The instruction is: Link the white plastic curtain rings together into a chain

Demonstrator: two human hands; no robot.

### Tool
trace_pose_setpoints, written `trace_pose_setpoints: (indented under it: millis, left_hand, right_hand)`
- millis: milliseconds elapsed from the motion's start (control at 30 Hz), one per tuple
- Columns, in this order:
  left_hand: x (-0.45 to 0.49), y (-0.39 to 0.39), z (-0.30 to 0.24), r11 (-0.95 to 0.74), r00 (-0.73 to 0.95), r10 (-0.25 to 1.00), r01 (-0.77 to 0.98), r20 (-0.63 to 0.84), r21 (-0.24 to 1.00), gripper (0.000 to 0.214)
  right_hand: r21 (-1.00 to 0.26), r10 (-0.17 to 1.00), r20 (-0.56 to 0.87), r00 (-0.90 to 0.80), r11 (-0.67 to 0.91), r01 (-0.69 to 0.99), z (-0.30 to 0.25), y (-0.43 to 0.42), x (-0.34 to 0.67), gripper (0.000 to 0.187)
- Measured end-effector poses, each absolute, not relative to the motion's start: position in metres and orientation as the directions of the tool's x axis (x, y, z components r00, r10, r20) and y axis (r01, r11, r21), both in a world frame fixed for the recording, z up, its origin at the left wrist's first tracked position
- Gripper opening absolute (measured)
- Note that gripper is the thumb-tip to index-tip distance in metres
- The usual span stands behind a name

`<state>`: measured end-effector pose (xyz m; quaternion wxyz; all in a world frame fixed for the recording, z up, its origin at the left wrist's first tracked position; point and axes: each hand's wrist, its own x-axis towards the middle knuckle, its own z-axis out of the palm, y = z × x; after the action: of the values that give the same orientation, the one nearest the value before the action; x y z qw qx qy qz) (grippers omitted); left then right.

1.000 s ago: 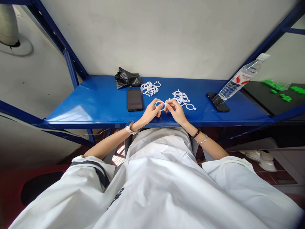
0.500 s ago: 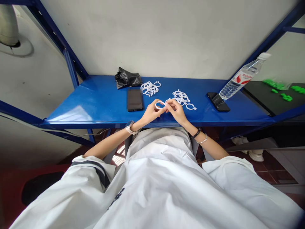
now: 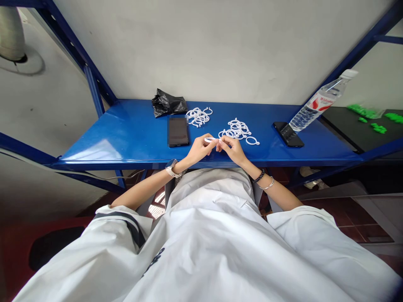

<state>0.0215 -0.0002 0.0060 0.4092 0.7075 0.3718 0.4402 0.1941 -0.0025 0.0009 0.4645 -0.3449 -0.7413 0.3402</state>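
Note:
Between my two hands is a white plastic ring (image 3: pixel 209 139), turned nearly edge-on to me above the table's front edge. My left hand (image 3: pixel 201 148) pinches its left part. The fingertips of my right hand (image 3: pixel 231 149) close on its right end, where a small knob or joint is mostly hidden by the fingers. Just beyond my right hand lies a heap of white rings (image 3: pixel 238 127) with small knobs, and one single ring (image 3: pixel 252 141) sits at its right. Farther back on the left is another pile of white rings (image 3: pixel 197 117), some with a gap.
A dark phone-like slab (image 3: pixel 178 131) lies left of my hands, with a crumpled black plastic bag (image 3: pixel 168 103) behind it. At the right, a water bottle (image 3: pixel 317 102) stands by a black phone (image 3: pixel 289 134). Green pieces (image 3: pixel 362 110) lie on a neighbouring dark surface.
The ring in my hands has tipped from showing its round opening to lying almost edge-on. My hands have barely shifted. At the right, a person's shoes under the table have moved back.

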Motion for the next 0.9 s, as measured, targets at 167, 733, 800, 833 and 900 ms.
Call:
trace_pose_setpoints:
  millis: [167, 733, 800, 833, 900]
  left_hand:
    - [0.0208, 0.0007, 0.0047, -0.39, 0.356, 0.881, 0.177, 0.31, 0.904, 0.051]
    - [0.023, -0.001, 0.0063, -0.428, 0.446, 0.825, 0.092, 0.348, 0.899, 0.047]
    - [0.0232, -0.002, 0.0077, -0.432, 0.446, 0.823, 0.088, 0.352, 0.898, 0.048]
    - [0.0234, -0.0026, 0.0085, -0.434, 0.446, 0.821, 0.084, 0.356, 0.897, 0.048]
    - [0.0238, -0.0038, 0.0099, -0.438, 0.443, 0.82, 0.079, 0.363, 0.895, 0.048]
  right_hand:
    - [-0.832, 0.816, 0.454, -0.357, 0.532, 0.159, 0.0005, -0.0025, 0.1949, 0.043]
    - [-0.834, 0.807, 0.474, -0.351, 0.54, 0.113, -0.0052, 0.0019, 0.1969, 0.033]
    - [-0.825, 0.806, 0.475, -0.352, 0.547, 0.139, -0.0041, 0.0012, 0.1966, 0.034]
    - [-0.821, 0.807, 0.474, -0.352, 0.549, 0.155, -0.0036, 0.0008, 0.1965, 0.034]
    - [-0.815, 0.812, 0.468, -0.349, 0.55, 0.185, -0.0028, 0.0003, 0.1963, 0.035]
